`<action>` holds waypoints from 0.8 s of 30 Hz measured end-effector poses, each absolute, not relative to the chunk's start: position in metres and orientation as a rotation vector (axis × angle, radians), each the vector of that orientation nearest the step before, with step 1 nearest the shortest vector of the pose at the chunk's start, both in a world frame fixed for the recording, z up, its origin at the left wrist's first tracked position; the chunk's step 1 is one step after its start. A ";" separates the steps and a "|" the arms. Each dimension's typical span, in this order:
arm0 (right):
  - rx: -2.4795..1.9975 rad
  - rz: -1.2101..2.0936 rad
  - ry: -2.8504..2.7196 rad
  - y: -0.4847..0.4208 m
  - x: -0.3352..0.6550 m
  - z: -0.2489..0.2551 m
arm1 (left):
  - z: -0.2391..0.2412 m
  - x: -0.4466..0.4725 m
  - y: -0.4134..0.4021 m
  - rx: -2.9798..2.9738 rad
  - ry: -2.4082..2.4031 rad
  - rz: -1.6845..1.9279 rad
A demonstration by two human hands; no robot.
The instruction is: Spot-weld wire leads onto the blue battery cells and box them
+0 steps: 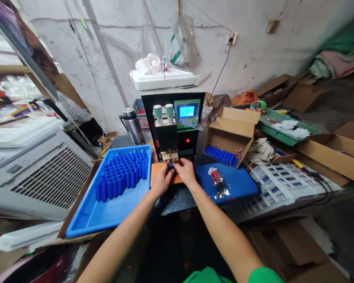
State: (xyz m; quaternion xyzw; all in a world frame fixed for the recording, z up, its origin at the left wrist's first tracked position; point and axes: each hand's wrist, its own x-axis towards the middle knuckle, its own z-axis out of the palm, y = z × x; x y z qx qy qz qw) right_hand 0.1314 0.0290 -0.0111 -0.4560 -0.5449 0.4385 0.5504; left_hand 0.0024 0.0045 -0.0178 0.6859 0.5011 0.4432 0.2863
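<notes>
My left hand is closed on a small blue battery cell, just under the electrodes of a black spot welder. My right hand is at the cell's other side, its fingers pinched close to the electrode tips; whatever lies in them is too small to make out. Below both hands is an orange block. A blue tray to the left bears many upright blue cells. Red and black wire leads lie bundled on a blue mat to the right.
Behind the mat stands an open cardboard box with a row of blue cells. A steel flask is left of the welder. Further right are a green tray of white parts and a white plastic grid.
</notes>
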 end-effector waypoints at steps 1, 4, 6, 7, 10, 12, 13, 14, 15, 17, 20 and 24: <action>-1.089 1.039 -1.296 0.029 0.132 -0.012 | -0.017 0.002 0.004 1.839 1.344 1.182; -1.114 1.046 -1.301 0.030 0.133 -0.015 | -0.016 0.003 0.004 1.848 1.348 1.180; -1.117 1.050 -1.296 0.030 0.133 -0.016 | -0.014 0.003 0.003 1.853 1.334 1.192; -1.115 1.051 -1.293 0.030 0.133 -0.016 | -0.014 0.004 0.003 1.854 1.326 1.199; -1.104 1.052 -1.289 0.029 0.132 -0.015 | -0.014 0.004 0.002 1.844 1.318 1.211; -1.091 1.048 -1.285 0.029 0.131 -0.014 | -0.015 0.004 0.002 1.835 1.329 1.204; -1.084 1.045 -1.284 0.029 0.131 -0.014 | -0.015 0.003 0.002 1.832 1.334 1.198; -1.077 1.044 -1.282 0.028 0.131 -0.013 | -0.016 0.003 0.002 1.829 1.336 1.192; -1.071 1.043 -1.283 0.028 0.131 -0.013 | -0.016 0.003 0.003 1.828 1.334 1.189; -1.066 1.039 -1.289 0.028 0.131 -0.013 | -0.016 0.003 0.003 1.826 1.324 1.192; -1.072 1.031 -1.294 0.028 0.131 -0.015 | -0.015 0.003 0.003 1.830 1.323 1.203; -1.084 1.034 -1.283 0.029 0.131 -0.019 | -0.016 0.003 0.002 1.812 1.312 1.200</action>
